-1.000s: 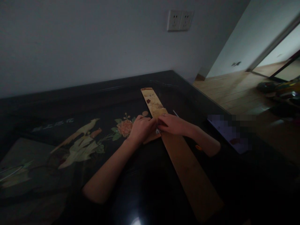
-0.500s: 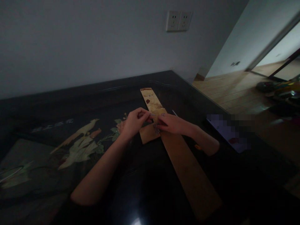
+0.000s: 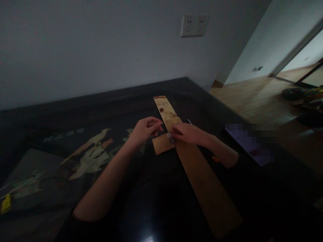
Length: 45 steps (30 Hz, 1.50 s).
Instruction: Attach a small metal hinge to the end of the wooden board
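The long paper strip (image 3: 199, 171) was pinned under the flat right hand (image 3: 188, 133), beside a small clip (image 3: 170, 138). The left hand (image 3: 146, 129), loosely curled and empty, hovered just left; the fold should be kept squarely aligned.

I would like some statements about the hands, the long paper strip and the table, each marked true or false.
1. The right hand rests on the long paper strip. True.
2. The left hand lies flat on the strip. False: it is raised beside it, fingers curled.
3. A small metal clip sits at the strip's edge by the right hand's fingertips. True.
4. The table is plain white. False: it is dark, with a painted bird and flowers.
5. A double wall socket is on the wall behind. True.
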Each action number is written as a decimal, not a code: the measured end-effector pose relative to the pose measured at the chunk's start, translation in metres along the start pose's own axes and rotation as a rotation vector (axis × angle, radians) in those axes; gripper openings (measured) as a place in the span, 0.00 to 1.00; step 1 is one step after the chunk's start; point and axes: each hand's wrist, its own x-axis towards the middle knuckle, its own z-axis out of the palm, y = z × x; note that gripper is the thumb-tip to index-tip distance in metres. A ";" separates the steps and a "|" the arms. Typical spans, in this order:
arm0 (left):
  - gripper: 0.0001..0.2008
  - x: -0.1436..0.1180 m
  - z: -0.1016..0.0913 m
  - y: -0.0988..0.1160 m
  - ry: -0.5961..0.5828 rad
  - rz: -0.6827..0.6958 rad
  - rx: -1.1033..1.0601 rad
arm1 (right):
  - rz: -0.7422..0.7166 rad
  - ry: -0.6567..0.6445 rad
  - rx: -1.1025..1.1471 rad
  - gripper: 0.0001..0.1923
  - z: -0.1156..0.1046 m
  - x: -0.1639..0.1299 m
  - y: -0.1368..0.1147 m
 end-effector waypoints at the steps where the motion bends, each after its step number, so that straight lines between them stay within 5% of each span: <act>1: 0.03 -0.001 0.001 0.000 -0.057 0.006 0.058 | 0.004 -0.001 -0.003 0.09 0.000 0.000 0.000; 6: 0.09 -0.005 0.013 -0.010 -0.289 -0.057 0.232 | 0.010 0.003 -0.012 0.09 -0.001 -0.001 0.000; 11: 0.10 -0.013 0.025 -0.016 -0.192 0.072 0.759 | -0.012 -0.003 0.007 0.10 0.000 -0.001 0.002; 21: 0.12 -0.021 0.040 -0.007 -0.257 0.413 1.306 | -0.022 0.000 0.009 0.07 0.002 0.000 0.004; 30: 0.13 -0.018 0.039 -0.016 -0.264 0.529 1.371 | -0.005 -0.006 -0.025 0.05 0.002 0.000 0.004; 45: 0.14 -0.015 0.029 -0.015 -0.330 0.534 1.400 | -0.017 0.004 -0.044 0.04 0.004 0.000 0.005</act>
